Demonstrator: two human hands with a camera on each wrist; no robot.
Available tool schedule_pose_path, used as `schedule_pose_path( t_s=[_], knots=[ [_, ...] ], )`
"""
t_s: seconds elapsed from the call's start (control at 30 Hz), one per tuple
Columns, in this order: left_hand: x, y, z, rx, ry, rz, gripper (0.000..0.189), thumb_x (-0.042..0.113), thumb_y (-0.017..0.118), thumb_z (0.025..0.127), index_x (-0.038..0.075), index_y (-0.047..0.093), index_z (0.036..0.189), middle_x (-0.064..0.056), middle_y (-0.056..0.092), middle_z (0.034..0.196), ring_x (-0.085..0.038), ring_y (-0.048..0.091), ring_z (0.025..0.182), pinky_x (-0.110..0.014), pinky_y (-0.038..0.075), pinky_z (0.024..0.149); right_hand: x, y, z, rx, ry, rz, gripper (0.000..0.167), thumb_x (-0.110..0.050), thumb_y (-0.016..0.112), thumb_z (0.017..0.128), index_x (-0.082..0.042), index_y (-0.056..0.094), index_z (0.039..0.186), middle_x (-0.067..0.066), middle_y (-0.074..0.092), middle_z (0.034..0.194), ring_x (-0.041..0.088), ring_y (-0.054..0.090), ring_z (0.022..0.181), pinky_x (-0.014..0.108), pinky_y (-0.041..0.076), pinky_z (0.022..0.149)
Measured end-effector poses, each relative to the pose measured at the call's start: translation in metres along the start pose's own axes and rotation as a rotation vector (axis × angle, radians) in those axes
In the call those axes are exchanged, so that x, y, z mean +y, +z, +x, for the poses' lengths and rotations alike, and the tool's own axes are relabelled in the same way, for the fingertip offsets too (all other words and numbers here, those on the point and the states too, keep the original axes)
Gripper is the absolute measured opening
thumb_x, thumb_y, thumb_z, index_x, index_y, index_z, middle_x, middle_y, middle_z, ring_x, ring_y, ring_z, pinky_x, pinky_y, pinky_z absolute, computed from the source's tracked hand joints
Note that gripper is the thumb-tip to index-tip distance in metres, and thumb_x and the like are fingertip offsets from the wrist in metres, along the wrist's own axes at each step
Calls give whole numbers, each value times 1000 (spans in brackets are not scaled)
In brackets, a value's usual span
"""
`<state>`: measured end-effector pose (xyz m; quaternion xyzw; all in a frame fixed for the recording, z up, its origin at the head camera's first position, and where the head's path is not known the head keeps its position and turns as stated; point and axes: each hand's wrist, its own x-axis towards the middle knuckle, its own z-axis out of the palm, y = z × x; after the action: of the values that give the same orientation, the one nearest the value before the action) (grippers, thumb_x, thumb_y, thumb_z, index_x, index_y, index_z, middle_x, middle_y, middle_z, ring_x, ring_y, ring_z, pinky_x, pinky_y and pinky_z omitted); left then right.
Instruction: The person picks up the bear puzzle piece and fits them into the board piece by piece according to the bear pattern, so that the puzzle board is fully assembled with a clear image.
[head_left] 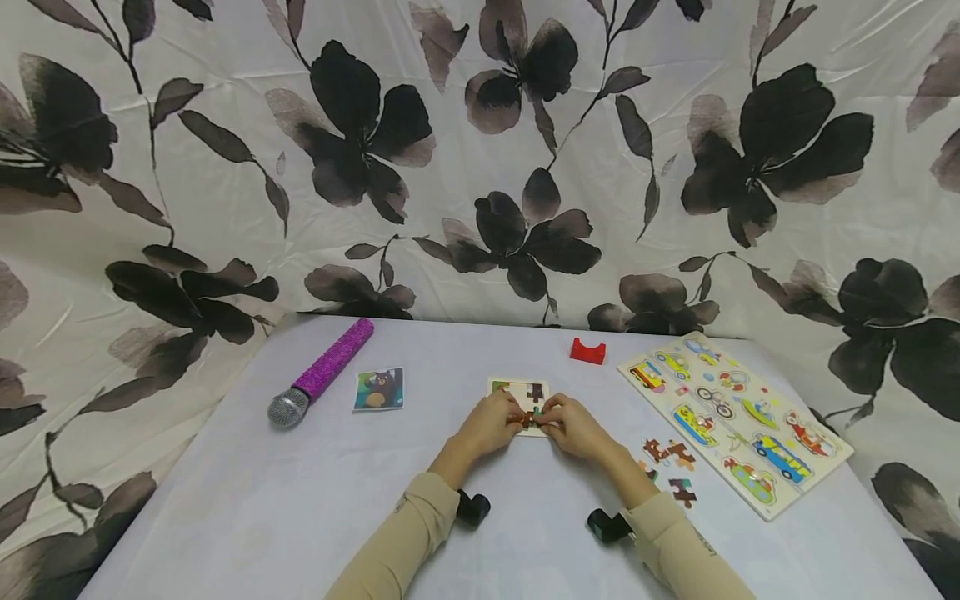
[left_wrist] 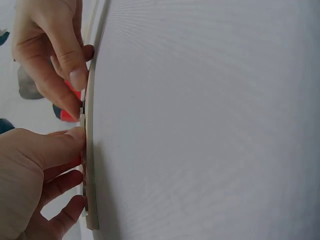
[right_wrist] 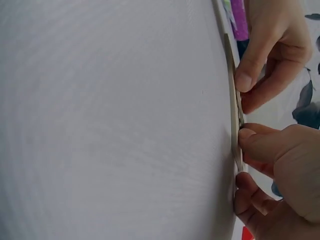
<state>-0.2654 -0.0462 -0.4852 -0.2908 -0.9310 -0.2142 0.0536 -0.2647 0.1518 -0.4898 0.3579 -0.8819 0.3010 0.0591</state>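
A small square puzzle board (head_left: 498,385) with a pale frame lies flat at the middle of the table, partly filled with brown and dark jigsaw pieces (head_left: 534,392). My left hand (head_left: 491,423) is over its left side, thumb and fingers pinching a brown puzzle piece that they mostly cover. From the other side my right hand (head_left: 573,425) pinches a puzzle piece at the board's right part. Seen edge-on in the left wrist view, the board (left_wrist: 90,200) rests on the table under both hands. Fingertips of the two hands are close together.
Loose jigsaw pieces (head_left: 682,492) lie right of my right forearm, beside a large vehicle picture board (head_left: 720,442). A red notched block (head_left: 588,351) stands behind. On the left are a bear picture card (head_left: 379,389) and a glittery purple microphone (head_left: 333,360). A floral cloth (head_left: 450,167) hangs behind the table.
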Motion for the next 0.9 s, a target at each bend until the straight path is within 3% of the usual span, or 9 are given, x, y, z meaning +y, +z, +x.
schedule_pose_path(
  t_s=[0.2, 0.4, 0.57, 0.9],
  knots=[
    [-2, -1, 1, -5, -8, -113, 15, 6, 70, 82, 5, 76, 96, -5, 66, 94, -19, 57, 91, -31, 48, 82, -1, -2, -1, -31, 64, 24, 19, 2, 65, 83, 1, 73, 100, 12, 60, 98, 23, 57, 86, 34, 49, 74],
    [-5, -1, 1, -8, 18, -178, 15, 6, 72, 81, 3, 75, 95, -5, 64, 89, -17, 56, 84, -28, 47, 75, -3, -4, -2, -47, 32, 18, 18, 2, 66, 82, 2, 73, 99, 15, 59, 98, 26, 58, 88, 39, 49, 80],
    [-5, -3, 1, -33, 30, -192, 13, 4, 71, 81, 1, 75, 93, -6, 62, 90, -18, 55, 84, -29, 47, 75, -4, -5, -2, -69, 47, 5, 19, -2, 68, 81, 2, 73, 99, 14, 59, 100, 26, 57, 91, 41, 48, 82],
    [-4, -4, 1, -39, 36, -187, 13, 3, 72, 80, 1, 75, 92, -6, 62, 89, -17, 54, 83, -27, 46, 72, -12, -9, 3, -148, 37, -153, 20, -9, 72, 82, -1, 74, 101, 10, 60, 97, 21, 56, 85, 38, 48, 79]
  ],
)
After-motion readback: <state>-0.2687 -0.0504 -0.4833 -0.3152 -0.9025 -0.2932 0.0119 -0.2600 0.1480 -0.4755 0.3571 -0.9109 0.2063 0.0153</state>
